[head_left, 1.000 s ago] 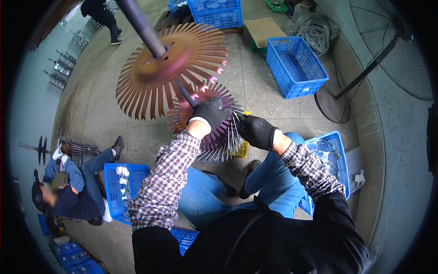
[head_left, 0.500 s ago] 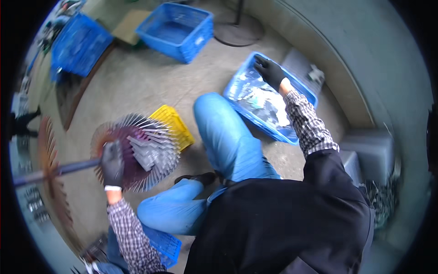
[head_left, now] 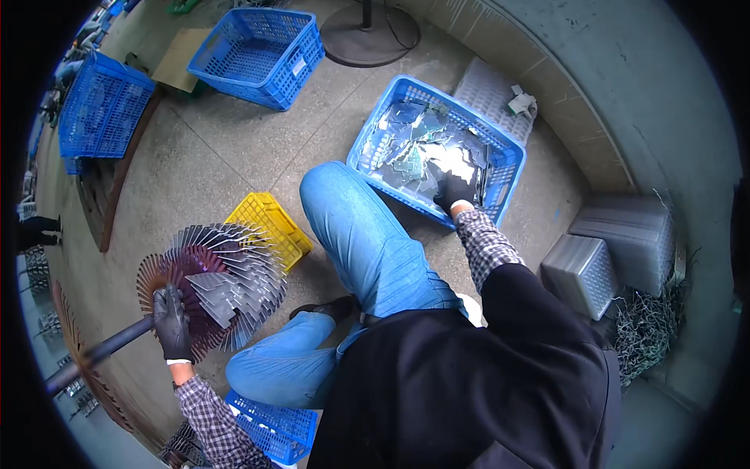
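My left hand point(head_left: 172, 320), in a black glove, is at the hub of a round slotted rack point(head_left: 207, 340), its fingers curled at the inner disc beside the shaft point(head_left: 117, 342). Many thin grey plates point(head_left: 226, 298) stand fanned out in the slots. On the right, my gloved right hand point(head_left: 455, 190) reaches into a blue basket point(head_left: 512, 176) holding loose, thin dark pieces point(head_left: 418, 129), some shining brightly. Its fingers are down among the pieces at the near side and hardly show, so whether they grip one cannot be told.
A yellow crate point(head_left: 285, 234) stands behind the rack. Blue crates point(head_left: 273, 90) are at the far left, another blue crate point(head_left: 285, 434) near my left leg. Clear plastic trays point(head_left: 582, 270) stack by the right wall. A round metal base point(head_left: 371, 47) stands at the back.
My right hand has moved from above the blue basket's far side down into it, at the near side. My left hand stays at the rack. The whole view has shifted somewhat.
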`<act>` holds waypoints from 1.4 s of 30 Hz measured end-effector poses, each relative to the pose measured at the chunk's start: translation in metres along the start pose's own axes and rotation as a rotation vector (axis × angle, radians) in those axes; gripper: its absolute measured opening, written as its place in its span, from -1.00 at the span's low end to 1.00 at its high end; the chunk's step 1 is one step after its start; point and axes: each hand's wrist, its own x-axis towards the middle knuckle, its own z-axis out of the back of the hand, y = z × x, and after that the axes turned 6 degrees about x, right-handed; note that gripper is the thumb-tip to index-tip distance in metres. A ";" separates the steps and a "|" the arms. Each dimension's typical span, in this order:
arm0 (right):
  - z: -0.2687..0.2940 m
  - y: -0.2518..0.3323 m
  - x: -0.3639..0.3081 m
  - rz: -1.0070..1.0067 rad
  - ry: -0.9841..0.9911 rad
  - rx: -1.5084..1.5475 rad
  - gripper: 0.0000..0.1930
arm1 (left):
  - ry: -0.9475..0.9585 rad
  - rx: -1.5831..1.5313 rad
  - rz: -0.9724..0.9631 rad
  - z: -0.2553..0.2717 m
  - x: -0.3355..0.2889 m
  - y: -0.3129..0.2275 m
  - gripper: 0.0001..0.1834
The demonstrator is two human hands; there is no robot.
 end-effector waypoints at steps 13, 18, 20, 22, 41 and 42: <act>-0.031 -0.079 0.050 0.059 0.083 0.266 -0.55 | 0.014 -0.033 0.008 -0.007 0.005 0.006 -0.74; 0.004 -0.040 0.011 0.106 0.031 0.050 -0.69 | -0.019 -0.020 -0.016 -0.015 0.006 0.006 -0.74; 0.008 -0.031 0.006 0.090 0.049 -0.121 -0.69 | -0.039 -0.026 -0.046 -0.016 0.005 0.006 -0.73; 0.004 -0.042 0.022 0.097 0.065 -0.115 -0.70 | -0.046 -0.043 -0.052 -0.016 0.006 0.012 -0.74; 0.187 0.007 -0.029 -0.120 0.242 1.379 -0.65 | 0.002 -0.295 -0.004 -0.009 -0.013 -0.015 -0.78; 0.198 0.030 -0.036 -0.008 0.263 1.442 -0.67 | -0.022 -0.421 -0.038 -0.006 -0.013 -0.006 -0.76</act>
